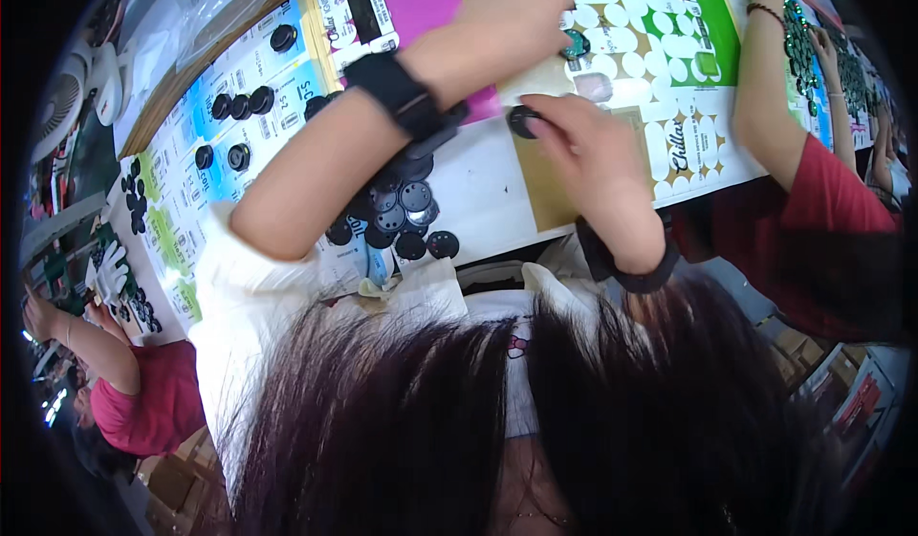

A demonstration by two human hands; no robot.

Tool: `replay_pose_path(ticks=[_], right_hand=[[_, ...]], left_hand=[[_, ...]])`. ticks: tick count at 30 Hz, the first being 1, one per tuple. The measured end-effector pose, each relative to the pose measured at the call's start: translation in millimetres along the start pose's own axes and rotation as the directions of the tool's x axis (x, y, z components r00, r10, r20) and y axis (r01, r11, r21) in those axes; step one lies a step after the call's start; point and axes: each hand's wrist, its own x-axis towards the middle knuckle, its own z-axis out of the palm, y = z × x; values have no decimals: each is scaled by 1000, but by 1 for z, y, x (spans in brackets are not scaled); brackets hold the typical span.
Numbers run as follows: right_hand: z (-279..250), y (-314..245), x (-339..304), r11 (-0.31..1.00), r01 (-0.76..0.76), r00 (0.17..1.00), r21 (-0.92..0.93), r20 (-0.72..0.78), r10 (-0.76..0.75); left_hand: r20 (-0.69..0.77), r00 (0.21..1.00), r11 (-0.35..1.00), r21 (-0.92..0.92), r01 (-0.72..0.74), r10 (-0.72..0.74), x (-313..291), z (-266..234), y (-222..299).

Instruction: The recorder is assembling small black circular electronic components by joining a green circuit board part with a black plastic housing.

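My left hand (516, 20) reaches across to the far right, with a black band (397, 94) on its wrist. It is slightly blurred, its fingers curled against a small dark green round piece (576, 44). Nearer to me, my right hand (598, 158) pinches a black round cap (523, 121) between thumb and fingers, above the brown and white printed sheet (550, 196). Under and beside my left forearm lies a pile of black discs with small holes (389, 218), partly hidden by the arm.
Several black round caps (258, 100) stand on blue and white printed sheets at the left. A person in a red sleeve (837, 187) works at the right, near a heap of green pieces (801, 48). Another person in red (153, 397) sits at the left. Clear plastic (210, 0) lies far left.
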Motion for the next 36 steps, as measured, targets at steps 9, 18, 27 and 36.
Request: replay_pose_path(ticks=[9,18,27,36], right_hand=[[-56,20,-18,894,-180,890,410,-320,326],[-57,-12,4,750,114,926,652,-344,157],[-48,-21,6,825,114,959,553,-278,54],[-40,-32,10,775,98,973,624,-222,56]], left_hand=[[49,999,943,-331,36,-21,18,28,10],[261,954,251,-923,291,-149,-60,-54,41],[154,943,114,-974,194,-294,-86,-62,51],[-32,925,224,-973,58,-379,-92,-57,58]])
